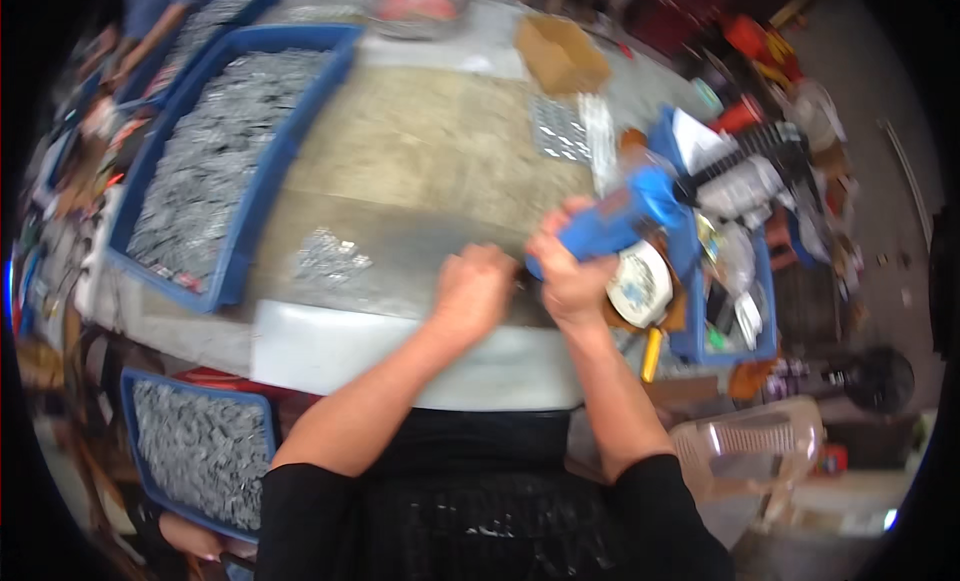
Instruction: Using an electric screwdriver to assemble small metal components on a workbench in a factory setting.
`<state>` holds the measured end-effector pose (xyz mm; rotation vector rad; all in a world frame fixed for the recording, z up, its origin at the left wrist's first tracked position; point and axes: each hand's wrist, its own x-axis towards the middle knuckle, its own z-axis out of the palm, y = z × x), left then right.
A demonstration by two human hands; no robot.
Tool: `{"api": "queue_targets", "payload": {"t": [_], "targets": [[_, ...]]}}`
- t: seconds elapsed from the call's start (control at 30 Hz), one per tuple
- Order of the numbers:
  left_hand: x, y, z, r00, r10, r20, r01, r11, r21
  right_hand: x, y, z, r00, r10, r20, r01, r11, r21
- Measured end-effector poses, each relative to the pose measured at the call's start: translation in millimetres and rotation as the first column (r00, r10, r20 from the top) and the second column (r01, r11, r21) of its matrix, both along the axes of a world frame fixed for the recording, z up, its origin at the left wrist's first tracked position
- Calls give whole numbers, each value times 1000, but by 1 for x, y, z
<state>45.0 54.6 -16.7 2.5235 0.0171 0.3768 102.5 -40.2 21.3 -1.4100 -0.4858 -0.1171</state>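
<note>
My right hand [577, 279] is wrapped round the blue body of a handheld power tool [630, 216]. The tool is tilted, with a black ribbed end pointing to the far right and its other end toward my left hand. Just left of it, my left hand [474, 289] is closed low over the worktable [400, 141], fingers curled; whatever they pinch is hidden and blurred. A loose pile of small shiny metal pieces [333, 257] lies on the table to the left of that hand.
A large blue tray [243, 246] full of metal pieces stands at left, another blue tray [268, 436] lower down. A white sheet [310, 346] lines the front edge. At right are a cardboard box [565, 56], a round white dish [640, 284] and a cluttered blue bin [730, 356]. A person [155, 21] is far left.
</note>
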Motion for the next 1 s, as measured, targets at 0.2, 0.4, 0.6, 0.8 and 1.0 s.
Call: {"api": "queue_targets", "payload": {"t": [0.2, 0.4, 0.6, 0.8, 1.0], "targets": [[-3, -6, 8, 1000, 8, -16, -8, 1000, 25, -13, -14, 12, 998, -2, -57, 13, 979, 204], [-10, -8, -1, 992, -20, 125, 29, 997, -69, -21, -37, 26, 994, -10, 111, -25, 950, 311], [-11, -9, -1, 996, -22, 91, 23, 1000, -6, -33, -63, 34, 990, 69, 121, -103, 948, 300], [-12, -10, 0, 994, -24, 110, 17, 998, 64, -43, -79, 35, 991, 16, 134, -59, 946, 320], [-30, -1, 8, 985, 26, 171, -45, 993, 107, -49, -88, 30, 991, 86, 106, -120, 919, 375]]}}
